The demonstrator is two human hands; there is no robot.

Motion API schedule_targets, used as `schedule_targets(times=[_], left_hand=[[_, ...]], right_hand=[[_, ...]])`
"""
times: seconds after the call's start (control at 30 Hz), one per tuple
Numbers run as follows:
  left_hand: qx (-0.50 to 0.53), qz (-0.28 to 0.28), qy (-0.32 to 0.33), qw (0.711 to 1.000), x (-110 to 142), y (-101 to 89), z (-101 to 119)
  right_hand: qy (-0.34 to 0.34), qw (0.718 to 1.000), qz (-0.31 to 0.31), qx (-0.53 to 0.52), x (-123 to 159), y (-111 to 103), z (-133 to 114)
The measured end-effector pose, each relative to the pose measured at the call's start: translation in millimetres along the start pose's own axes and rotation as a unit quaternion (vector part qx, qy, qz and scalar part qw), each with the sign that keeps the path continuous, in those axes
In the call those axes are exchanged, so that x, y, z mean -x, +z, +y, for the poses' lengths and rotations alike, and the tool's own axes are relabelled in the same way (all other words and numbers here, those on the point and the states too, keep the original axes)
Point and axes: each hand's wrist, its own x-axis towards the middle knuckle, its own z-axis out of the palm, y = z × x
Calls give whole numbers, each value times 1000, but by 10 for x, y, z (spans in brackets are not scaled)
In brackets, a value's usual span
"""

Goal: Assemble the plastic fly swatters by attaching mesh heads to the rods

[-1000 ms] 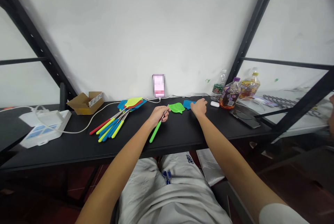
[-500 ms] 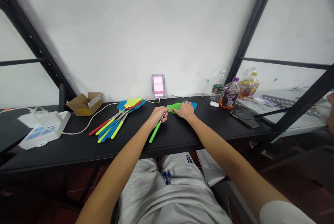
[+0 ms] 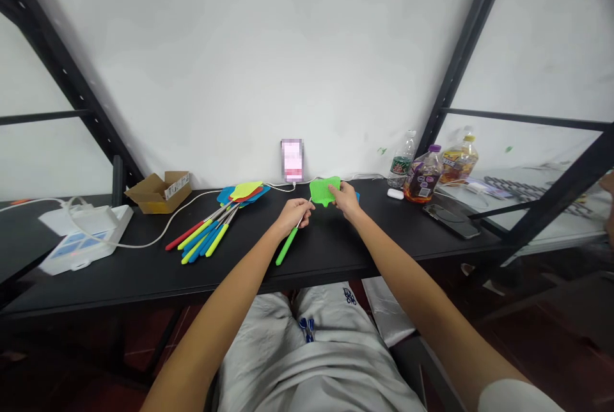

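At centre, the left hand (image 3: 291, 214) holds a green-handled metal rod (image 3: 286, 247), the right hand (image 3: 346, 199) a green mesh paddle (image 3: 322, 190), seemingly unjoined; multicoloured plastic swatters (image 3: 246, 191), centre-left, look assembled.

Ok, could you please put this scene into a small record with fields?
Left hand: holds the thin rod of a green handle
Right hand: holds a green mesh head
Rod and head: cannot tell if they touch
Near right hand: blue piece, partly hidden
Table, left: pile of swatters, open carton, white device
By the wall: phone, screen blurred
Table, right: bottles, white case, dark phone
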Motion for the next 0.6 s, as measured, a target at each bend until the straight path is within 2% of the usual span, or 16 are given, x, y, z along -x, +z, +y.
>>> schedule_targets(times=[0.07,0.17,0.33,0.6], left_hand=[[-3,-1,6,1000,6,4,3],[-3,-6,14,1000,7,6,-1],[-6,-10,37,999,-11,-3,-21],[-5,-25,52,998,-9,-11,-38]], right_hand=[[26,993,-17,-118,38,-6,-64],[44,977,-56,-200,89,-15,-142],[31,971,-101,-215,113,15,-133],[20,972,-112,-205,109,32,-107]])
